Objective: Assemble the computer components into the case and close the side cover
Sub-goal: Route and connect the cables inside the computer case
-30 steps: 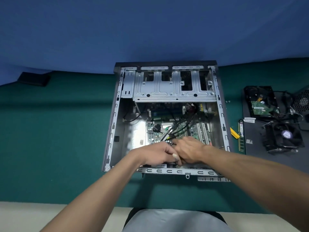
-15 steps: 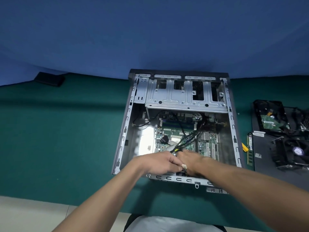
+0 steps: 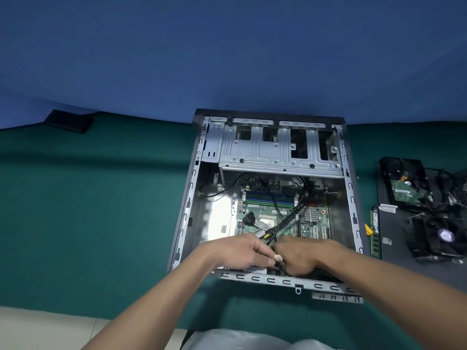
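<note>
An open grey computer case (image 3: 192,188) lies flat on the green table, with a green motherboard (image 3: 278,213) inside and a metal drive cage (image 3: 278,152) at its far end. A bundle of black and yellow cables (image 3: 285,221) runs down across the board to my hands. At the near edge of the case, my left hand (image 3: 235,253) pinches a small beige connector (image 3: 277,257). My right hand (image 3: 303,256) sits just to its right, fingers curled round the cables. What lies under my hands is hidden.
To the right of the case lie a hard drive (image 3: 404,183), a black cooler fan (image 3: 439,236), a RAM stick (image 3: 375,233) with a yellow piece beside it, and the dark side cover (image 3: 396,263) under them. A black object (image 3: 69,121) sits far left.
The view has tilted up, so the case sits lower in the frame. Both hands stay at the case's near edge working the cable ends; the beige connector now shows between them.
</note>
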The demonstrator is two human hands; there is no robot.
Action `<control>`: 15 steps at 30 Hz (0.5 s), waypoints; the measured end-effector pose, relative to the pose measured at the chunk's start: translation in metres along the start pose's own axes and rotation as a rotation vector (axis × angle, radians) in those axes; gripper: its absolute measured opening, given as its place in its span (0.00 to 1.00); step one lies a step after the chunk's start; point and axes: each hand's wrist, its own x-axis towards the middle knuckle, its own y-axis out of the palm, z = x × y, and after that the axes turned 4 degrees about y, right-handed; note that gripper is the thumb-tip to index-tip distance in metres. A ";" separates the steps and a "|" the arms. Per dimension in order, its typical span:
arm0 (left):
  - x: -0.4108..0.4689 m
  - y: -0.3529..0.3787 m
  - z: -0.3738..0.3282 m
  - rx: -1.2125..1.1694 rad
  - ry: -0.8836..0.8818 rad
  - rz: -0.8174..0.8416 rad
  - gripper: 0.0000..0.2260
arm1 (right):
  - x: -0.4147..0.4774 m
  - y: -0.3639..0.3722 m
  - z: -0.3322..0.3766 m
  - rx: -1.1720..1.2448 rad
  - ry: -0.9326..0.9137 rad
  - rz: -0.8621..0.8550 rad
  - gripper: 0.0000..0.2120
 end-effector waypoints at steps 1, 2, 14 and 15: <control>0.000 -0.003 0.001 0.046 -0.011 -0.055 0.10 | -0.001 -0.004 0.002 0.021 0.020 0.024 0.06; -0.001 -0.008 0.003 0.115 -0.016 -0.151 0.11 | -0.002 -0.009 0.002 0.060 0.049 0.035 0.08; -0.013 -0.077 0.051 0.762 -0.143 -0.957 0.37 | 0.059 -0.085 0.011 0.265 0.273 -0.579 0.13; -0.012 -0.077 0.050 0.764 -0.130 -0.972 0.37 | 0.068 -0.085 0.007 0.233 0.301 -0.511 0.17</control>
